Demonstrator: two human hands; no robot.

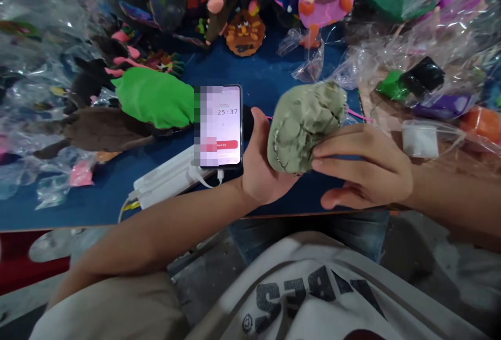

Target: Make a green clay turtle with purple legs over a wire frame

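Seemingly smoothing, the right hand (370,168) lays fingertips on mid-frame clay (301,116) cupped in the left hand (260,170); cracks (308,132) likely want gentle pressing.

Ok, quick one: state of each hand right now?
Left hand: cupped, holding the gray-green lump.
Right hand: open, fingertips against the lump's surface, thumb apart from it.
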